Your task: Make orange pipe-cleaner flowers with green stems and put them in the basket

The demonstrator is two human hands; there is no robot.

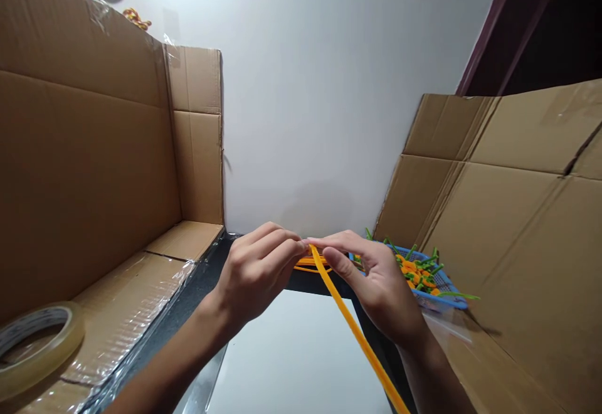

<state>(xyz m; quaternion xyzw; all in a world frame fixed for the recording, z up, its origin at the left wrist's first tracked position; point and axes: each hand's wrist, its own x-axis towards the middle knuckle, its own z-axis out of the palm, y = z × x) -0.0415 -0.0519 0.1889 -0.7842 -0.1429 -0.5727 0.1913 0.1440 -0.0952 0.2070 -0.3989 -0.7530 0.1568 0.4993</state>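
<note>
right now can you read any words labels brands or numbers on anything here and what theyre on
No readable text anywhere.
The clear tape roll: no print shows.
The cardboard panels: no print shows.
The orange pipe cleaner: none.
The blue basket: none legible, too small to tell.

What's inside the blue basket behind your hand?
The blue basket holds orange and green pipe-cleaner pieces. The right hand covers its left end, so what lies there is hidden.
</note>
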